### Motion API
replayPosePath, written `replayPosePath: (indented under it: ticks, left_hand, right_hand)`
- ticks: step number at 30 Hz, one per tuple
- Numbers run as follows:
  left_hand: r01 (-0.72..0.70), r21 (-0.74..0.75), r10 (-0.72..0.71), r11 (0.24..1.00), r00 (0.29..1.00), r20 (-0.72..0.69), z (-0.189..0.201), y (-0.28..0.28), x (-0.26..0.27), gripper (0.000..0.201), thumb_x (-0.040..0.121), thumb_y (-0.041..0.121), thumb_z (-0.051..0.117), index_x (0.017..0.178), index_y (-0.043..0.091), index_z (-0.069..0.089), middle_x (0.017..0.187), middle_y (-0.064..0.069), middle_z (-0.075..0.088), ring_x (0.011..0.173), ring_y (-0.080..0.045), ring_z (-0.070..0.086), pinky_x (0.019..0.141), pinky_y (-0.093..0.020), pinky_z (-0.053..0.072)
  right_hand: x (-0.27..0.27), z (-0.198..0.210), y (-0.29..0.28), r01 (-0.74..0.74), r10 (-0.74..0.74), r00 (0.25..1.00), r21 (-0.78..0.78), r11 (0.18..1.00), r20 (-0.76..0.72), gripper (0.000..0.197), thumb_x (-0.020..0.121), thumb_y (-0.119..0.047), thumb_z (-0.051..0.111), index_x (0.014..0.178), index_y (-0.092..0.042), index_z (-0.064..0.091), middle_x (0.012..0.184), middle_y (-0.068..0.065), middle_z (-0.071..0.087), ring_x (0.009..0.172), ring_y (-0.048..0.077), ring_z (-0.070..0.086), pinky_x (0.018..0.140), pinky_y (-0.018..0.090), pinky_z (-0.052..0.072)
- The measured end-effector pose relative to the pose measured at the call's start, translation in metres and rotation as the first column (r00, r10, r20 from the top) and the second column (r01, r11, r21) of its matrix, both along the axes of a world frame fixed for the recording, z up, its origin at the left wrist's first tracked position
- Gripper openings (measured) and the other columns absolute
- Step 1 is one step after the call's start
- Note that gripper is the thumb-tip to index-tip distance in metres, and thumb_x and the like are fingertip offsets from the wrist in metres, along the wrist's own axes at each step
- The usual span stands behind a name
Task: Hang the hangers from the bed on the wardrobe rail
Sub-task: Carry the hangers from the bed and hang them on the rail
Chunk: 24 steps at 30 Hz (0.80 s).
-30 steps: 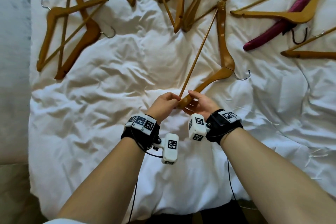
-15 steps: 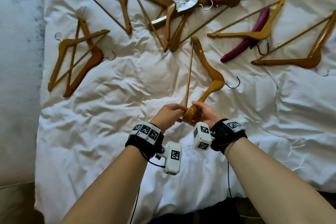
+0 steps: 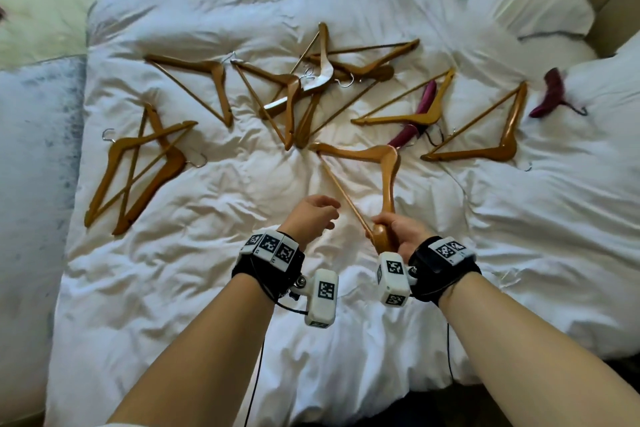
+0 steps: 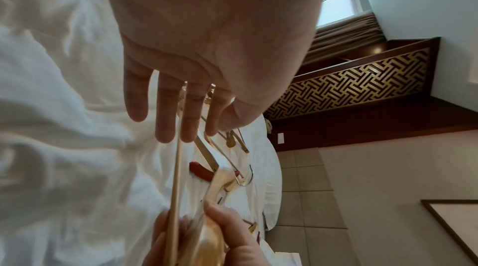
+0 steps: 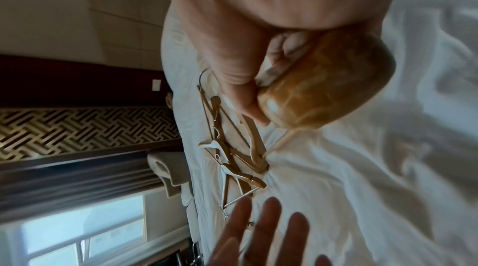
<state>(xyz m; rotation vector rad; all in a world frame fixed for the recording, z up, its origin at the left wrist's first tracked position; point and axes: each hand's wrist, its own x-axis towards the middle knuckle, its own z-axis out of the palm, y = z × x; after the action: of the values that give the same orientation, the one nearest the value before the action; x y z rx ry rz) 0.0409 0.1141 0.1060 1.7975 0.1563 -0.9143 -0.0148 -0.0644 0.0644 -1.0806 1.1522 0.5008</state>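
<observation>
From the head view, the right hand (image 3: 403, 232) is clamped around one end of a wooden hanger (image 3: 386, 163), thumb and fingers wrapped on the rounded arm tip. The rest of that hanger reaches away over the white duvet (image 3: 207, 288), its far arm tip close to the central pile of hangers (image 3: 304, 87). The left hand (image 3: 311, 217) is just beside the hanger's thin crossbar, fingers loosely bent and holding nothing. More hangers lie spread across the far half of the bed: a crossed pair (image 3: 138, 166) near the left edge, one (image 3: 481, 135) to the right, and a dark red hanger (image 3: 554, 94) by the pillow. The near half of the duvet, around both forearms, is bare wrinkled cloth down to the bed's front edge.

From the left wrist, the left hand (image 4: 207, 45) shows its fingers (image 4: 165, 117) straight and slightly spread (nothing between them), with the crossbar running past them down into the right hand (image 4: 220, 239) at the lower edge.

From the right wrist, the thumb and fingers of the right hand (image 5: 238, 66) press the glossy rounded end of the hanger (image 5: 323, 86); the left hand (image 5: 264, 235) is blurred but spread apart below, and the pile of hangers (image 5: 232, 158) lies beyond on the duvet.
</observation>
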Motion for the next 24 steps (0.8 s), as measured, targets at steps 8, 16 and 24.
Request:
replayPosePath:
  ticks: [8,16,24]
  left_hand:
    - [-0.113,-0.085,0.123,0.99,0.984,0.128,0.044,-0.027,0.006,0.03,0.091,0.008,0.053,0.12,0.009,0.059,0.107,-0.012,0.064,0.087,-0.019,0.059,0.07,-0.028,0.047]
    - [-0.445,-0.153,0.469,0.883,0.855,0.221,0.094,-0.01,0.001,0.027,0.093,0.013,0.055,0.121,0.015,0.056,0.105,-0.003,0.06,0.091,-0.017,0.057,0.078,-0.035,0.048]
    - [-0.651,-0.233,0.691,0.722,0.664,0.287,0.15,-0.004,-0.034,0.044,0.092,0.012,0.053,0.135,0.017,0.045,0.121,-0.009,0.062,0.101,-0.024,0.063,0.082,-0.037,0.049]
  right_hand:
    - [-0.003,0.049,-0.023,-0.25,0.304,0.94,-0.294,0.923,0.156,0.023,0.079,0.004,0.071,0.096,-0.005,0.059,0.072,0.015,0.062,0.054,0.023,0.059,0.049,0.029,0.049]
    - [0.01,0.089,-0.019,-0.502,0.649,0.72,-0.459,0.732,0.246,0.037,0.071,0.0,0.08,0.102,-0.013,0.064,0.085,0.01,0.066,0.078,0.026,0.066,0.072,0.038,0.057]
    - [-0.003,0.143,-0.028,-0.701,0.898,0.349,-0.562,0.44,0.268,0.047,0.072,-0.005,0.081,0.113,-0.019,0.062,0.095,0.007,0.067,0.085,0.02,0.066,0.071,0.03,0.056]
